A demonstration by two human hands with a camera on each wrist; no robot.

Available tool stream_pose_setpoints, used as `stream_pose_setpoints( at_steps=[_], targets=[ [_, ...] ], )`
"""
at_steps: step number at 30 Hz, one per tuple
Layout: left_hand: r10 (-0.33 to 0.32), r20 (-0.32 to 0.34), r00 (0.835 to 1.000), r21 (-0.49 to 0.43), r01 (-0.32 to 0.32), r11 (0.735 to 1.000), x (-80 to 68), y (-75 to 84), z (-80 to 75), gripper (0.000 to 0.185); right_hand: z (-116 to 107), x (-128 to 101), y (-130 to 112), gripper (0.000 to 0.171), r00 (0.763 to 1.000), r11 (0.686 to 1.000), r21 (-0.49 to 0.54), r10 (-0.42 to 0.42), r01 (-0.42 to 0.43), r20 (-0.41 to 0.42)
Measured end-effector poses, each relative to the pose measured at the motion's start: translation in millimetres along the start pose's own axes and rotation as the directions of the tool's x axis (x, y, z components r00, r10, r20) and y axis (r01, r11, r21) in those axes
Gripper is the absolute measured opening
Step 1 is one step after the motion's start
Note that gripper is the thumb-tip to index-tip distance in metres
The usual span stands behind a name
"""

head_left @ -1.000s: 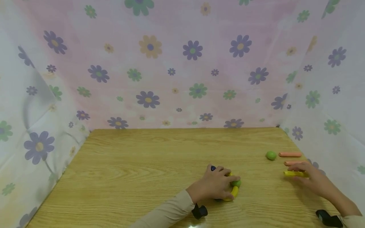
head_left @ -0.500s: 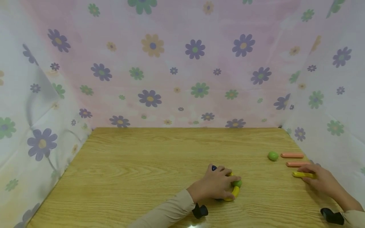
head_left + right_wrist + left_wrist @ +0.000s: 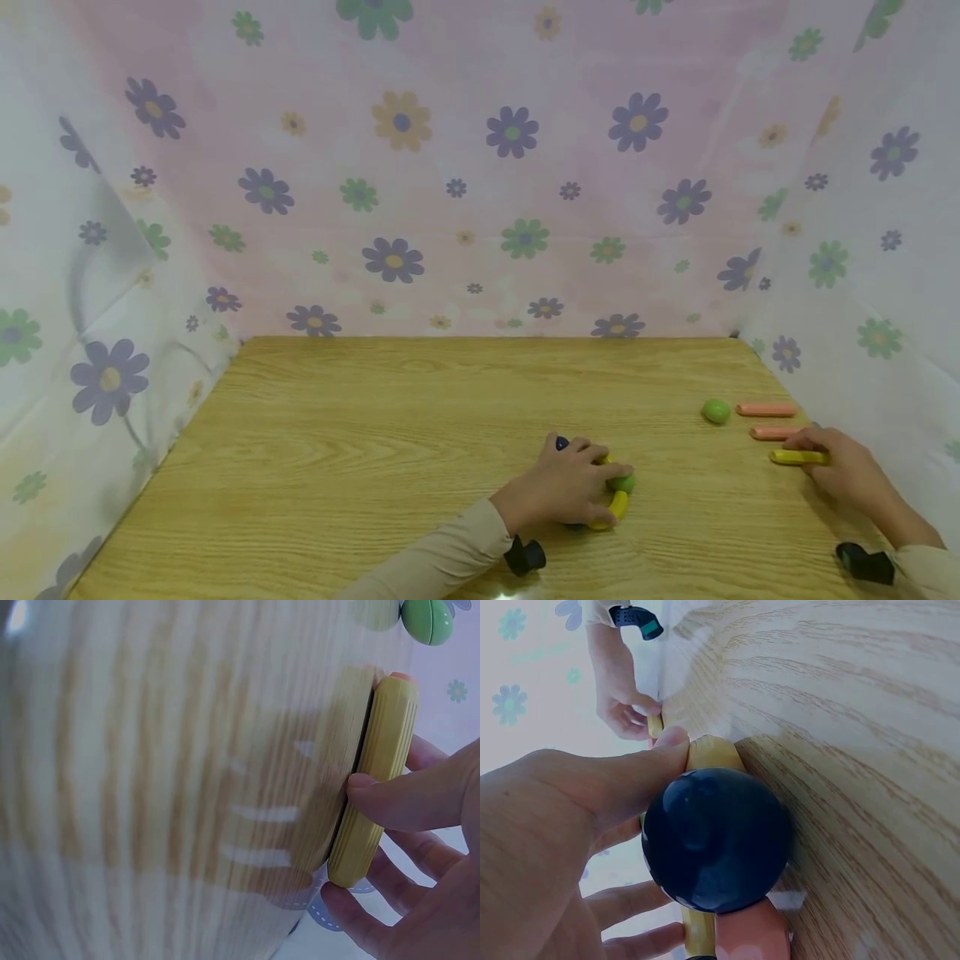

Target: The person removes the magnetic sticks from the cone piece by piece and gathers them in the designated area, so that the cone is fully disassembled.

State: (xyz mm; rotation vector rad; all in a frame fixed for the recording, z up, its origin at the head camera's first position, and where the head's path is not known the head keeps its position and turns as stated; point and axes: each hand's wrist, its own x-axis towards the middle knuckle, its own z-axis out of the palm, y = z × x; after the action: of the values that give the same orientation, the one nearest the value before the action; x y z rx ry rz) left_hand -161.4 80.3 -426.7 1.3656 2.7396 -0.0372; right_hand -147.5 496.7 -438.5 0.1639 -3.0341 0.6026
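A ribbed yellow bar is lying sideways at the fingertips of the right hand, its free end pointing toward the table's middle. That hand is reaching in from the near right, bent over the bar's outer end. Its thumb is pressing one side while fingers are curling behind, pinching the bar low at the tabletop; whether it is touching the wood is unclear.

Well apart, a cluster of joined pieces is sitting under the left hand, partly hidden by it. The left forearm is slanting in from the near edge, and the fingers are spreading over the cluster. They are gripping it, the thumb touching a yellow piece beside a dark blue ball. An orange piece is adjoining that ball, and a green ball is showing by the index finger.

Beyond the bar, two orange bars are lying roughly parallel, the nearer partly covered by the right hand, the farther beside a loose green ball. Flowered cloth is surrounding the wooden table.
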Motion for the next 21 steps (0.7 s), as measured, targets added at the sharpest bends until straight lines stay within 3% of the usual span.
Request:
stream_pose_setpoints(
  at_steps=[9,15,21],
  targets=[
    [0.004,-0.015,1.000,0.028,-0.004,1.000,0.1,3.1,3.8,0.068,-3.9,-3.8,-0.3,0.034,1.000,1.000,-0.017,0.020,-0.020,0.018],
    [-0.008,-0.047,0.999,0.053,0.010,0.999,-0.6,3.9,3.7,0.065,-5.2,-9.4,-8.1,0.033,0.996,0.999,-0.037,-0.038,0.035,-0.082],
    [-0.068,-0.076,0.995,0.042,0.072,0.997,-0.2,0.8,1.2,0.056,-8.2,-14.0,-27.5,0.029,0.980,0.994,-0.020,-0.111,0.109,-0.168]
  ],
)
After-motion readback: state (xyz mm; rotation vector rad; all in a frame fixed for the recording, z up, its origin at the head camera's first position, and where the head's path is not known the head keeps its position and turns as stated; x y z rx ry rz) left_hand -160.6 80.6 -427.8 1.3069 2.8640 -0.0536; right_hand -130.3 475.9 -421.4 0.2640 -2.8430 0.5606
